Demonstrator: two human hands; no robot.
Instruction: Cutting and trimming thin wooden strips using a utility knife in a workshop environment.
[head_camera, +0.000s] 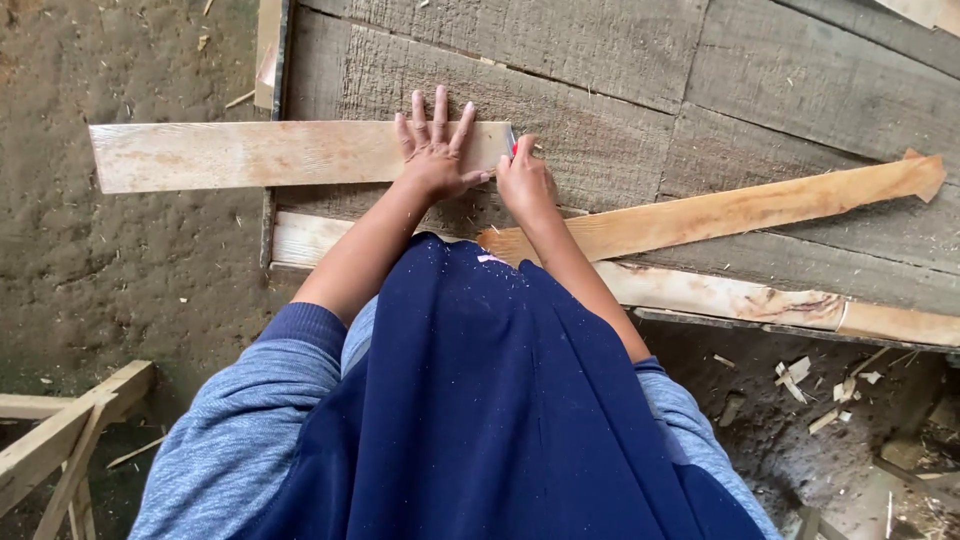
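plank (250, 155), pale and flat, is what i've got under the hands right now. it lies crosswise on the big grey workbench (620, 60), with its far end sticking out past the bench's edge over the dirt floor (120, 270). i'll use that plank as my reference for everything else.

biggest thing first: the workbench is rough weathered boards and sits under the plank, taking up most of the upper view. the dirt floor is beyond the plank's overhanging end and is littered with chips. just on my side of the plank lies a long orange-brown strip of wood (730, 210), running at a slant off towards my right, with its near end close to the plank's bench end. nearer to me than that is the bench's pale front edge board (720, 295). way off from the plank, down low on my left, is a bit of a wooden frame (60, 430).

left hand (435, 150) is pressed flat on the plank near its bench end, fingers spread wide, not gripping anything. right hand (522, 178) is right at the plank's end, fingers curled tight round a small red tool (512, 143). can't tell what kind, only a sliver shows.
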